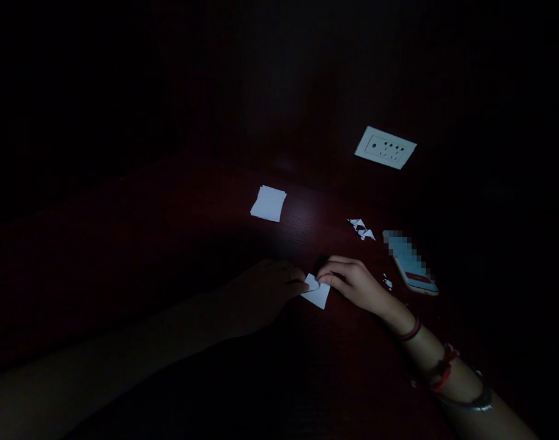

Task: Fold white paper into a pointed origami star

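A small white piece of paper (318,297) lies on the dark red table (302,229), partly folded over along its far side. My left hand (273,290), in deep shadow, pinches the paper's left edge between thumb and fingers. On the opposite side my right hand (353,282) grips the fold, its thumb pressed on the paper and its fingers curled. Beyond the hands sits a stack of white paper squares (269,203). Bracelets circle my right wrist and forearm.
Small folded paper pieces (362,229) lie to the right, with tiny paper scraps (388,282) nearer. A phone (410,263) with a lit screen rests at the table's right. Behind it, a white socket panel (386,147) is set in the dark wall.
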